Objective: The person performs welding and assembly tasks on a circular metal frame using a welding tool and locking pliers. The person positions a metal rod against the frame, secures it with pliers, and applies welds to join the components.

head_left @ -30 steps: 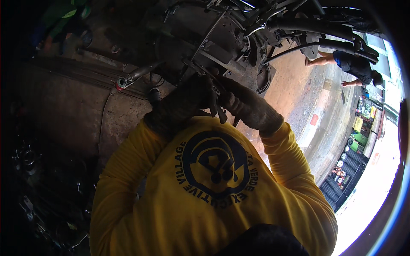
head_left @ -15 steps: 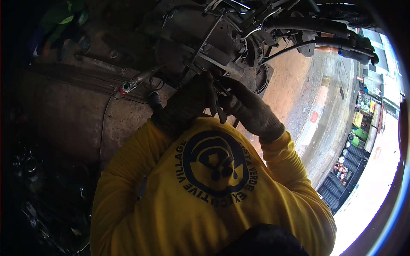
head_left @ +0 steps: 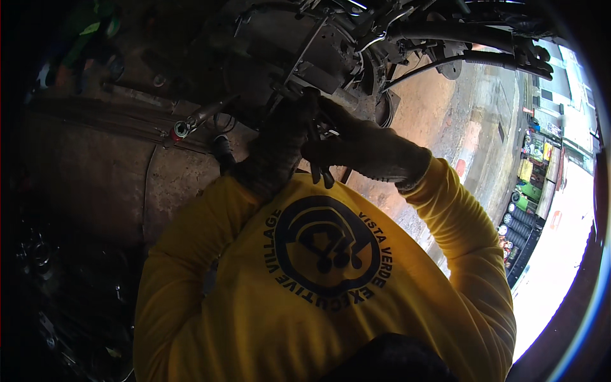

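Gloved left hand, right hand gripping engine.

A round dark-blue emblem is printed on the chest of the yellow long-sleeved shirt, ringed by curved dark lettering; inside the ring sits a blocky, maze-like figure with small rounded shapes at its lower edge.

Far off along the right rim of the picture, beside the pale street, a row of small colourful containers stands at a shopfront: yellow, green and red shapes, too small to tell apart as packages. Below them sits a stack of dark round things, equally unclear. No screens show.
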